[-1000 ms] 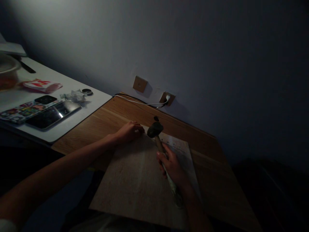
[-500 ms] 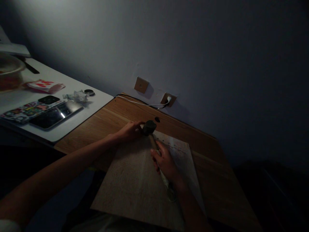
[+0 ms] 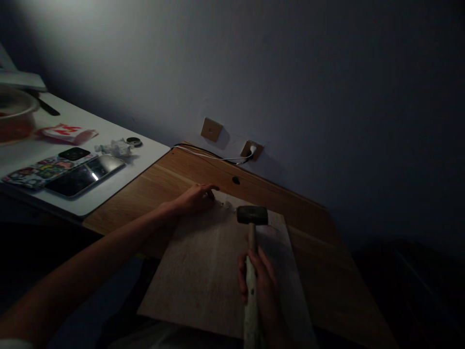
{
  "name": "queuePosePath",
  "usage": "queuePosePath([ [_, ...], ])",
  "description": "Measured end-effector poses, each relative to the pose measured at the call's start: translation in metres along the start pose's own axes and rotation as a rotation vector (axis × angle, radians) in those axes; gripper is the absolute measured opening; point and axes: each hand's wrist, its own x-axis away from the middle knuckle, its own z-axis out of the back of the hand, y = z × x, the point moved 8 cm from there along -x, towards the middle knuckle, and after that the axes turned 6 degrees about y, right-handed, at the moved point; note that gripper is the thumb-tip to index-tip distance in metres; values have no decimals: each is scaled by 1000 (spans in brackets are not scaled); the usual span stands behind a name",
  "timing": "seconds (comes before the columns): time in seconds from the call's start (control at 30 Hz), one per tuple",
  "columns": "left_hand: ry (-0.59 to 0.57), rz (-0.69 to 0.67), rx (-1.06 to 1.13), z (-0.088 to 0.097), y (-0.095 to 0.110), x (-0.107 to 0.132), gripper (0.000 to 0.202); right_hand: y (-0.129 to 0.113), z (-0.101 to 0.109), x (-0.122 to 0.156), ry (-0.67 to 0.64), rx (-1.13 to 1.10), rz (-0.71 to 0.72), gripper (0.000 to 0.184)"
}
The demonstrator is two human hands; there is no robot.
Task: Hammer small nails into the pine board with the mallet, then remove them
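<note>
My right hand (image 3: 258, 277) is wrapped round the pale, worn handle of a mallet (image 3: 252, 215) with a dark head. The mallet head is over the far part of a thin wooden board (image 3: 203, 271). Small dark and pale bits, too small to name, run in a row along the board's far edge. At the far left corner of the board, my left hand (image 3: 196, 198) has its index finger reaching forward and its other fingers curled. Whatever lies between thumb and fingers is hidden in shadow.
The board lies on a wooden table (image 3: 145, 194) against a wall with a socket and plugged-in white cable (image 3: 218, 157). On a white table (image 3: 90, 206) at left are a phone (image 3: 85, 177), a patterned case (image 3: 47, 169), crumpled plastic (image 3: 116, 147), a red-and-white packet (image 3: 67, 132) and a bowl (image 3: 16, 116).
My right hand has drawn the mallet back toward me and to the right, away from my left hand. The mallet head has turned sideways. My left hand has stayed at the board's corner.
</note>
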Motion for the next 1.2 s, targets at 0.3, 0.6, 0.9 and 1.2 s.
queuePosePath([
  [0.3,-10,-8,-75,5,4,4,44,27,28,14,156,-40,-57,71],
  [0.6,24,-66,-302,16,58,70,35,54,46,1,20,49,115,79],
  [0.9,-44,-186,-280,22,124,152,26,33,45,-3,-15,292,119,87],
  [1.2,-89,-233,-277,20,142,186,24,-8,115,0,453,714,542,70],
])
